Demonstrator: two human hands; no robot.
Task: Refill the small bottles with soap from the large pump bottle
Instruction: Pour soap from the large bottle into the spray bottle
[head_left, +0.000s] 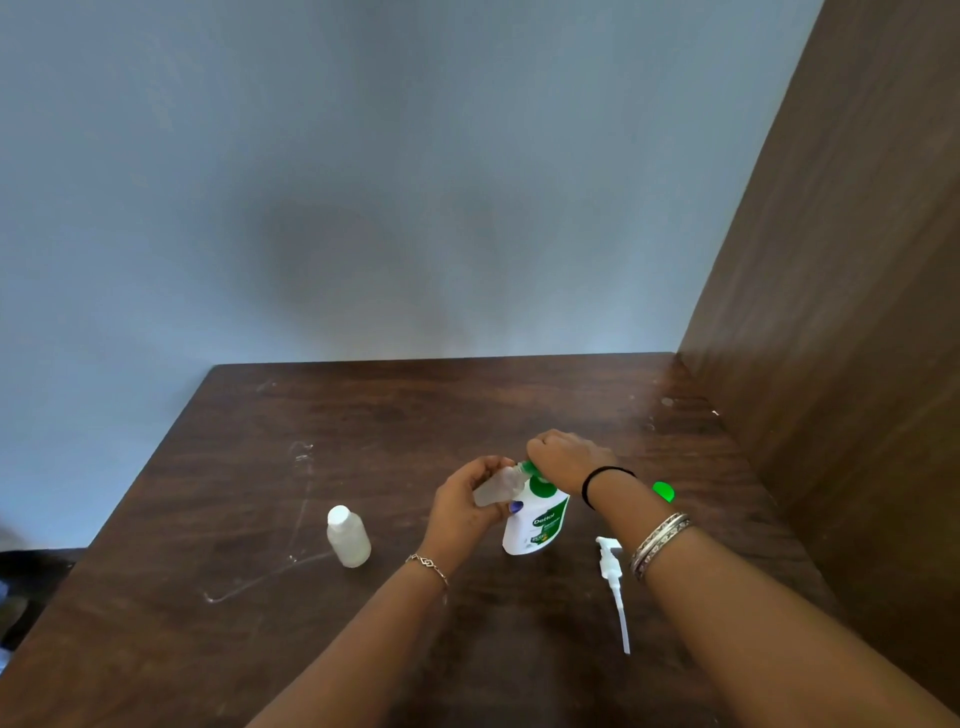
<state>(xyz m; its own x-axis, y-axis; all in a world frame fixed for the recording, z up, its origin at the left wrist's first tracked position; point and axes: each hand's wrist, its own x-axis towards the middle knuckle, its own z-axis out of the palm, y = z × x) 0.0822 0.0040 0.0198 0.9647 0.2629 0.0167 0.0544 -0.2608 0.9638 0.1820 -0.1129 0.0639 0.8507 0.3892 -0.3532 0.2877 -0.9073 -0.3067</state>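
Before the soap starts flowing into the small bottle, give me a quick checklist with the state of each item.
1. Pump head off the large bottle: ok, it lies on the table.
2. Left hand grips the small bottle: ok.
3. Right hand holds the large bottle's top: ok.
4. Small bottle's mouth meets the large bottle's neck: cannot tell, the hands cover it.
5. Second small bottle upright, apart from the work: ok, capped.
6. Green cap within reach: ok.
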